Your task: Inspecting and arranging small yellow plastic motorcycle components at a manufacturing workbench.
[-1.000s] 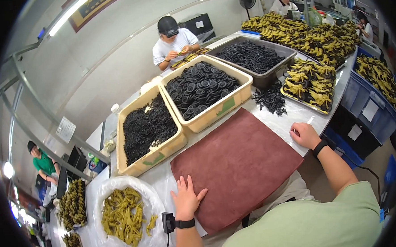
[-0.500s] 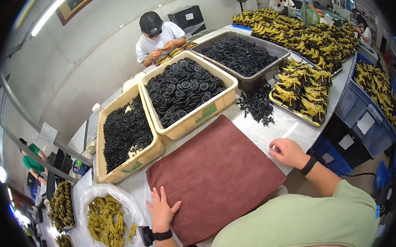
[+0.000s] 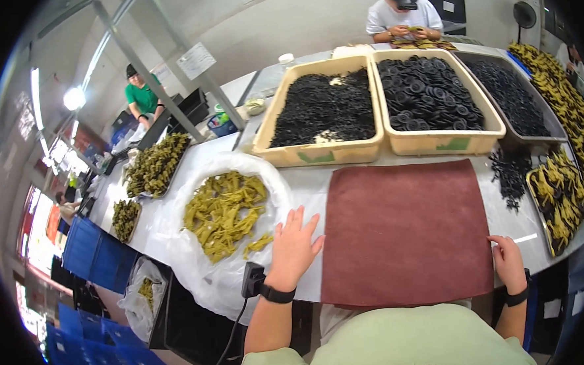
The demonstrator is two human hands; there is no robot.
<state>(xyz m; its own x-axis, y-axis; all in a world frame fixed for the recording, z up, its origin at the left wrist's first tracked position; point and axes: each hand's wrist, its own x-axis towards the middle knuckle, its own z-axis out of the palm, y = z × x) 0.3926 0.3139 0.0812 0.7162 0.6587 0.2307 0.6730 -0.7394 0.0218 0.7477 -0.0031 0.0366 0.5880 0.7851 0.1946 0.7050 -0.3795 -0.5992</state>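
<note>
A dark red mat (image 3: 407,236) lies flat on the table in front of me. My left hand (image 3: 294,248) is open, fingers spread, just left of the mat and over the edge of a clear plastic bag (image 3: 177,254). Olive-yellow moulded plastic parts (image 3: 224,209) fill that bag, whose mouth is folded wide. At the mat's right edge rests my right hand (image 3: 507,262), empty, its fingers loosely bent and slightly apart. Beyond the mat stand a cream bin of small black parts (image 3: 328,108) and another of black toy wheels (image 3: 429,96).
A grey bin (image 3: 547,129) of black parts stands far right, with loose black pieces (image 3: 511,177) nearby. A tray of yellow-and-black assemblies (image 3: 560,201) sits at right. Another person (image 3: 404,18) works across the table. A cable (image 3: 231,338) hangs from my left wrist device.
My view has swung left, bringing more of the bag and left side into sight. My left hand has shifted off the mat toward the bag; the right stays by the mat's right edge.
</note>
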